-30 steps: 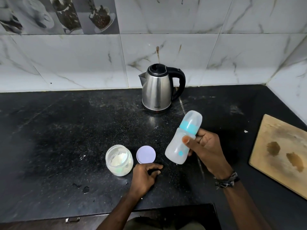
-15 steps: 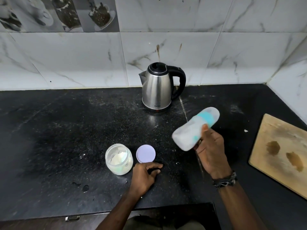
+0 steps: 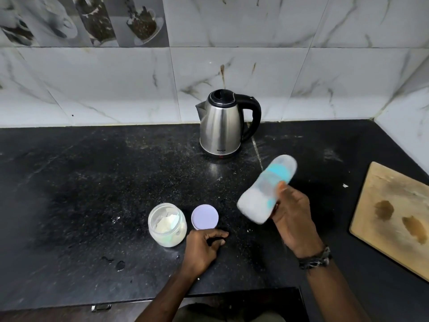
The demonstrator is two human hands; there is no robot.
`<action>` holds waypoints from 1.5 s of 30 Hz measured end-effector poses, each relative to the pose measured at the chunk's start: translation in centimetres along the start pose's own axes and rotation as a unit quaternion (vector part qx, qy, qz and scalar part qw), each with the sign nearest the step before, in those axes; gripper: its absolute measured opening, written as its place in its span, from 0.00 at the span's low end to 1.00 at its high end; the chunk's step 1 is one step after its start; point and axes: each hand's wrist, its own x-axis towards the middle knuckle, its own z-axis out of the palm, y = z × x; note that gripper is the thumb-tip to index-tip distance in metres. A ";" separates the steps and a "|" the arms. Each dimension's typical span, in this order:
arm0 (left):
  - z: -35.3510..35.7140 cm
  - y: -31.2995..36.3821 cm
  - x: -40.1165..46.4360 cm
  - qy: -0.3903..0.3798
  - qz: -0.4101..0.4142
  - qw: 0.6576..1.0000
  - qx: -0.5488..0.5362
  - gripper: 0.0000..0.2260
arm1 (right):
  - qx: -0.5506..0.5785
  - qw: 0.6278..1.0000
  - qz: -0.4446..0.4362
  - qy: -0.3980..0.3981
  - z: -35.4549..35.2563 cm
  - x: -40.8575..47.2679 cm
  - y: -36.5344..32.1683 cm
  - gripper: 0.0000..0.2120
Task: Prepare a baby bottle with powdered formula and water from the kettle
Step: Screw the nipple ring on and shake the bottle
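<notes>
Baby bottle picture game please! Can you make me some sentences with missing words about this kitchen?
1. The baby bottle is held in the person's ____ hand.
2. The powder jar stands open, and its round ____ lies beside it on the counter.
3. The kettle has a black ____ on its side.

Missing words: right; lid; handle
</notes>
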 end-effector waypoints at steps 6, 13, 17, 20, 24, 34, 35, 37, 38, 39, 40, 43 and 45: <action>0.0 -0.2 -0.1 -0.003 -0.001 1.000 -0.005 0.13 | -0.138 0.990 0.014 0.007 0.3 0.3 0.7 0.39; 0.1 -0.1 -0.1 0.000 -0.008 1.000 -0.014 0.13 | -0.215 0.975 -0.047 0.013 -0.3 3.5 0.6 0.15; 0.0 0.1 0.0 0.001 -0.006 1.000 -0.011 0.12 | -0.282 0.956 -0.069 0.030 -1.0 6.9 1.2 0.19; 0.0 0.2 -0.1 0.000 -0.007 1.000 -0.012 0.12 | -0.334 0.939 -0.080 0.031 -1.2 9.8 2.1 0.23; 0.0 0.1 -0.1 0.001 -0.010 1.000 -0.011 0.12 | -0.388 0.917 -0.086 0.022 -0.6 12.7 3.0 0.26; 0.2 -0.1 -0.1 0.000 -0.009 1.000 -0.007 0.12 | -0.437 0.897 -0.063 0.022 -0.5 17.8 6.8 0.30; 0.2 -0.1 -0.1 0.000 -0.008 1.000 -0.010 0.12 | -0.440 0.895 -0.059 0.028 -0.5 18.0 7.0 0.29; 0.2 -0.1 -0.1 0.003 -0.008 1.000 -0.013 0.12 | -0.448 0.892 -0.051 0.039 -0.6 18.4 7.4 0.28; 0.2 -0.2 -0.1 0.005 -0.008 1.000 -0.013 0.12 | -0.453 0.889 -0.048 0.038 -0.7 18.6 7.7 0.28; 0.1 -0.2 0.0 0.006 -0.009 1.000 -0.011 0.12 | -0.458 0.887 -0.047 0.037 -0.8 18.8 7.9 0.27; 0.1 -0.2 0.0 0.006 -0.009 1.000 -0.009 0.12 | -0.461 0.885 -0.047 0.038 -0.9 19.0 8.2 0.27; 0.2 -0.2 -0.1 0.003 -0.015 1.000 -0.006 0.12 | -0.476 0.878 -0.052 0.029 -1.0 19.0 8.5 0.26; 0.2 -0.1 -0.1 0.004 -0.015 1.000 -0.005 0.12 | -0.485 0.873 -0.049 0.021 -1.0 18.9 8.5 0.25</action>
